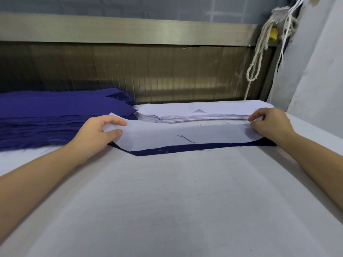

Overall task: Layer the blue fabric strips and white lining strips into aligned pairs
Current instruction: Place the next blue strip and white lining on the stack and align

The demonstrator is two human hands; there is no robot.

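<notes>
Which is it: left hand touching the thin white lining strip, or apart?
Touching. Head view shows the left hand pinching the end of the thin white lining strip between thumb and fingers.

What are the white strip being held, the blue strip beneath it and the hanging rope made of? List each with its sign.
White lining strip: thin, matte, probably nonwoven interlining; it sags limply.
Blue fabric strip: matte woven cloth; loose threads at its edge.
Rope: off-white twisted fibre, perhaps cotton.

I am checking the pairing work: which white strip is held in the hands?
The white strip nearest the person, pinched at its ends by the left hand and right hand, over a blue strip. The others lie in a stack behind.
</notes>
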